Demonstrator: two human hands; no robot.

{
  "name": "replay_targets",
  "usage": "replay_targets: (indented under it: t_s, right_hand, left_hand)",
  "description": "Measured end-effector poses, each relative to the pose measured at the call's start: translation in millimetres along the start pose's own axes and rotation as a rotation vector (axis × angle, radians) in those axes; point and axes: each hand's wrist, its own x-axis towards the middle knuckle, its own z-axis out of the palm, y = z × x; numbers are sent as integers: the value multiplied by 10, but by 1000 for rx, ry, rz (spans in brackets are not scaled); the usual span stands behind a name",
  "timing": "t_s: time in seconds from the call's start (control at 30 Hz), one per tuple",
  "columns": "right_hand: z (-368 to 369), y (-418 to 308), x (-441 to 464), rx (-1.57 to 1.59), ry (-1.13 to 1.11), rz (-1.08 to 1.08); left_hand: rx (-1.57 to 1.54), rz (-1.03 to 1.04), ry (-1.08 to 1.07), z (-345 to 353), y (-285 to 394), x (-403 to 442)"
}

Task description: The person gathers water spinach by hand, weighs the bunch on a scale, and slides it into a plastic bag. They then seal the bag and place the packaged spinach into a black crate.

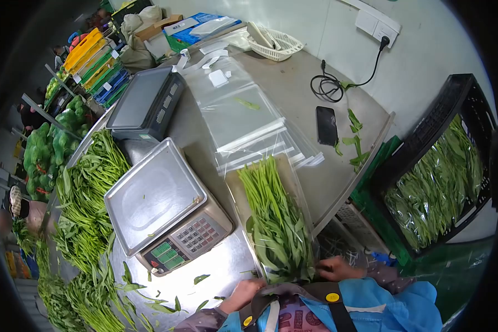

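Left hand point(243, 293) and right hand point(340, 269) flanking near end of bagged greens point(275, 221) on desk point(293, 83), right fingers partly curled, grasping or merely resting, cannot tell for either.

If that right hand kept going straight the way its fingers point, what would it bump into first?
The right hand would most likely meet the clear bag of leafy greens, at its near end. The fingertips may already touch it; depth there is hard to judge.
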Motion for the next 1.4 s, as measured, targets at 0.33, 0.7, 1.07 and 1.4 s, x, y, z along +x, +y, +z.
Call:
replay_targets:
  t_s: [0.33, 0.7, 1.07, 1.4]
  right_hand:
    - [-1106, -1555, 923, 331, 350, -132]
    - [-1832, -2650, 1101, 615, 336, -420]
    - [-1927, -2483, 1921, -908, 481, -430]
    - [-1609, -2732, 2193, -413, -749, -177]
  left_hand:
    - [-488, 59, 530, -1643, 1410, 904]
    - [-955, 888, 189, -2748, 1898, 1156]
    - [-476, -65, -198, -1244, -623, 1486]
    - [-494, -41, -174, -1095, -751, 1178]
